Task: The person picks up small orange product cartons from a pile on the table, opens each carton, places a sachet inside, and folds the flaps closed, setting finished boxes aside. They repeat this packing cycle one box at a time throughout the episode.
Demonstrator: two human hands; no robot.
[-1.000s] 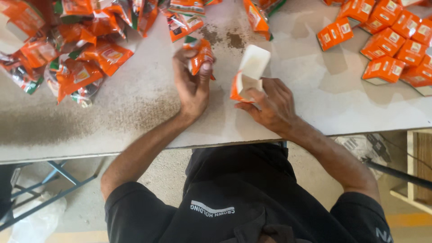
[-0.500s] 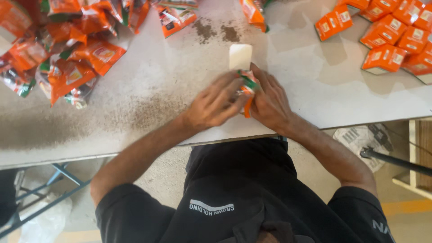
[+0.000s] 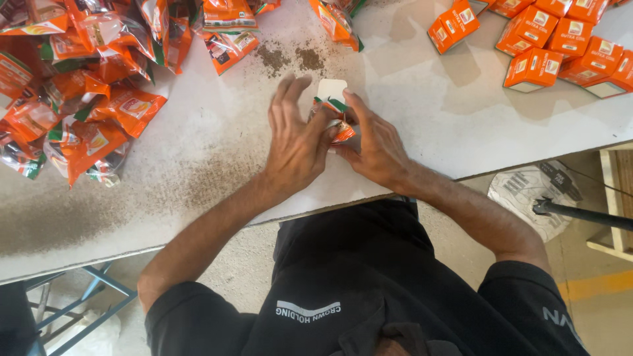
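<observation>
My right hand [image 3: 372,148] grips a small orange carton [image 3: 343,132] whose white flap [image 3: 331,89] stands open at the top. My left hand [image 3: 297,142] presses an orange and green sachet [image 3: 328,107] into the carton's mouth, thumb on it and fingers spread. Both hands meet just above the near edge of the white table [image 3: 217,151]. Most of the carton's body is hidden between my palms.
A heap of orange sachets [image 3: 86,79] covers the table's far left. Several closed orange cartons [image 3: 554,46] lie at the far right. Brown powder [image 3: 290,59] is spilled behind my hands and along the left. A blue metal frame [image 3: 72,310] stands below the table.
A second ago my left hand held a sachet apart from the open carton in my right. The hands have come together and the sachet now sits at the carton's mouth.
</observation>
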